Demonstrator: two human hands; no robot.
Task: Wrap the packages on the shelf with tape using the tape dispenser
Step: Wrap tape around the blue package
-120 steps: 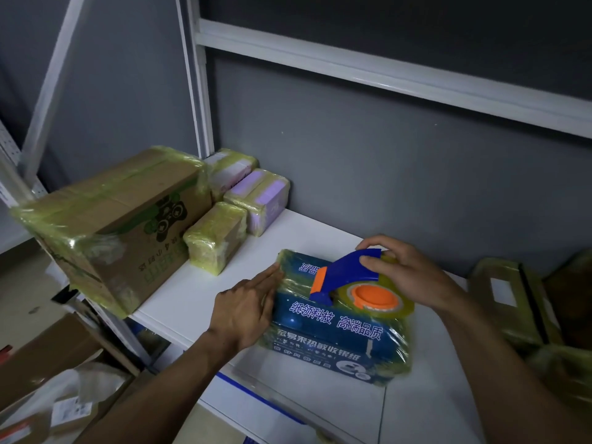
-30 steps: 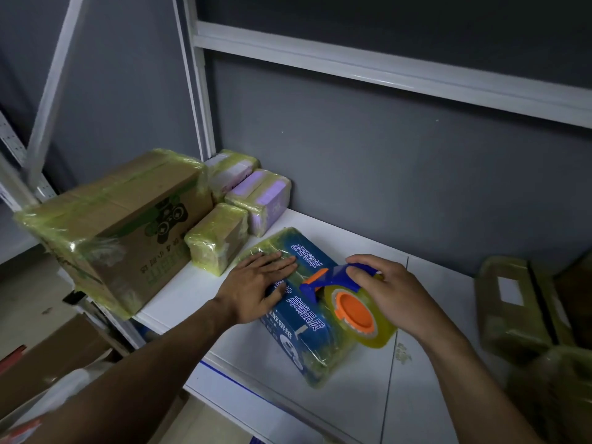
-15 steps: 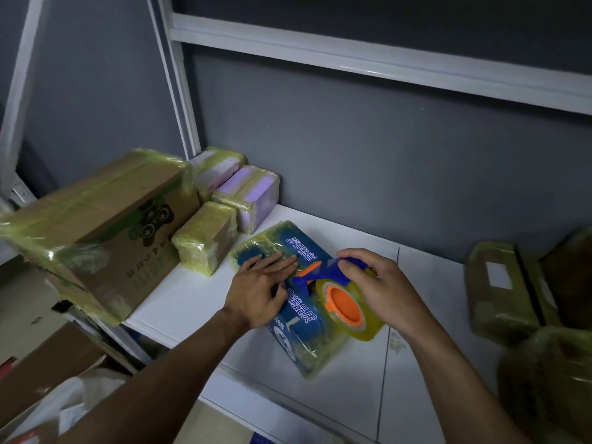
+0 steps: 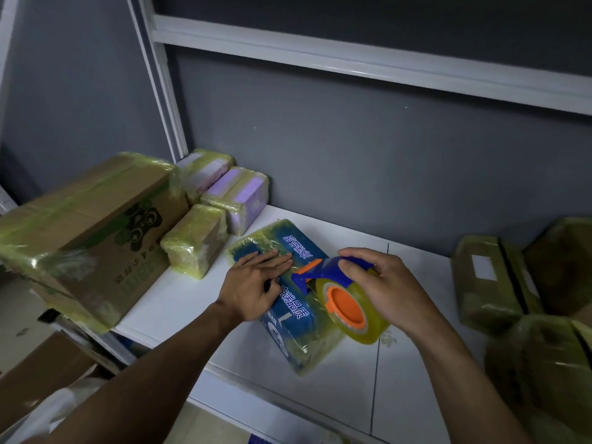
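The left hand (image 4: pixel 253 290) lies flat on top of the blue package (image 4: pixel 296 320), its fingers straight and close together and pointing toward two o'clock, palm down on the film. The right hand (image 4: pixel 386 288) is curled round the tape dispenser (image 4: pixel 341 298), with the fingers over its blue frame and the thumb side hidden behind the roll. The dispenser's yellowish roll with its orange hub stands on edge against the package's right flank, at about three o'clock from the package's middle, and the blue nose of the frame reaches over the top face to just beside the left fingertips. The package bears white printed characters and is already covered in yellow-green film. It lies aslant on the white shelf (image 4: pixel 179 302), its long axis running from eleven to five o'clock, near the middle of the board. At ten o'clock from it sits a small wrapped parcel (image 4: pixel 195 240). Behind that are a purple-sided parcel (image 4: pixel 238 198) and another pale parcel (image 4: pixel 205 171) against the grey wall (image 4: pixel 352 155). At nine o'clock a large cardboard box (image 4: pixel 89 232), taped over and printed with a green bear figure, overhangs the shelf's left end. At three o'clock, well apart from the hands, are dull wrapped bundles (image 4: pixel 490 277). At twelve o'clock a white rail (image 4: pixel 352 65) crosses above.
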